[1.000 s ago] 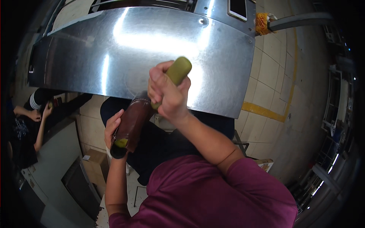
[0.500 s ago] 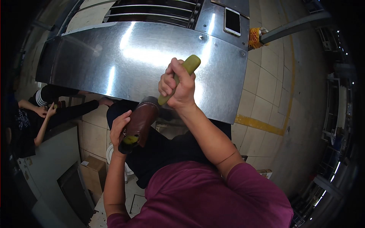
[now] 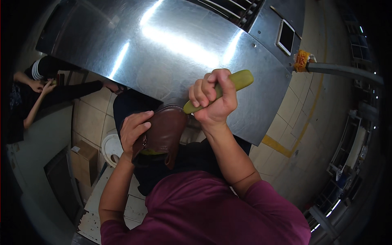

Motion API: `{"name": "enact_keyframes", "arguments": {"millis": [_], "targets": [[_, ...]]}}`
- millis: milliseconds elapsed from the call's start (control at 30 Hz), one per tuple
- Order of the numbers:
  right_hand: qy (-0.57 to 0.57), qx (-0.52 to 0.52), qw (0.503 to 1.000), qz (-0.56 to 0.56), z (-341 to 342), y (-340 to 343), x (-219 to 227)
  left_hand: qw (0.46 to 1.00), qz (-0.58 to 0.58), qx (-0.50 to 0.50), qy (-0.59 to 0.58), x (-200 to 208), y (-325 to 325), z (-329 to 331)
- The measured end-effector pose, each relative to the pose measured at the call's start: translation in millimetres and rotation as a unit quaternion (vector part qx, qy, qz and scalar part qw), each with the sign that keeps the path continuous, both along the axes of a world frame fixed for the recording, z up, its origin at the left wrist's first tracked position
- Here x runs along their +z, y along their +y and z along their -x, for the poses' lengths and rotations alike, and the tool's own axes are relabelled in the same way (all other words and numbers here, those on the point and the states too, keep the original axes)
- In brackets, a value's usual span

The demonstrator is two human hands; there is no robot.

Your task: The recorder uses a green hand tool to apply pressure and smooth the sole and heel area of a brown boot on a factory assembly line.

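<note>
My left hand (image 3: pixel 134 131) grips the side of a brown leather shoe (image 3: pixel 167 127) above my lap, its fingers lying along the upper. The shoe's toe points toward the metal table, and a yellow-green piece, perhaps a shoe last (image 3: pixel 150 152), shows in the opening at the near end. Wrapped round a smooth olive-green bar with rounded ends (image 3: pixel 243 79) is my right hand (image 3: pixel 215 98). The bar's lower end touches or nearly touches the shoe's toe edge; the exact contact is hard to make out. The shoe's underside is hidden.
A shiny metal table (image 3: pixel 171 73) spans the space ahead, with a phone (image 3: pixel 286 37) at its far right. Orange wrapping (image 3: pixel 302 61) covers the end of a metal bar. A cardboard box (image 3: pixel 85 162) and a white stool (image 3: pixel 111 148) stand left; another person's hands (image 3: pixel 43 86) are at far left.
The shoe has turned so more of its upper faces up. My right hand and the bar have tilted, the bar's lower end now at the toe. The whole view has shifted and rotated.
</note>
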State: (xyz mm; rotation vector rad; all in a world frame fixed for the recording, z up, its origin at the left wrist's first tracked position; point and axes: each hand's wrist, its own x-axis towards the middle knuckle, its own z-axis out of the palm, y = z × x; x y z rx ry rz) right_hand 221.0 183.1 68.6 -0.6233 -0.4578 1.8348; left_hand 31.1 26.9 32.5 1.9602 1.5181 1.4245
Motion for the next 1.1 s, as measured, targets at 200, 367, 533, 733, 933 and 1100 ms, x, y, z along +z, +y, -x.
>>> {"name": "enact_keyframes", "arguments": {"millis": [200, 367, 533, 733, 933, 1100], "targets": [[0.018, 0.059, 0.987, -0.148, 4, -2, 0, 1.0, -0.017, -0.008, 0.011, 3, 5, 3], [-0.01, 0.116, 0.981, -0.156, 7, -1, 3, 0.999, -0.03, -0.024, 0.0, 8, 8, 5], [-0.029, 0.125, 0.984, -0.124, -8, 4, 11, 0.998, 0.034, -0.051, 0.026, 43, 21, 6], [-0.007, 0.014, 0.99, -0.139, -67, 8, 29, 0.947, -0.025, -0.175, 0.266, 118, 77, -12], [-0.13, -0.008, 0.977, -0.168, -103, 9, 24, 0.918, 0.088, -0.077, 0.379, 124, 100, -33], [-0.019, 0.009, 0.994, -0.108, -97, 11, 15, 0.953, 0.146, -0.036, 0.264, 113, 78, -50]]}}
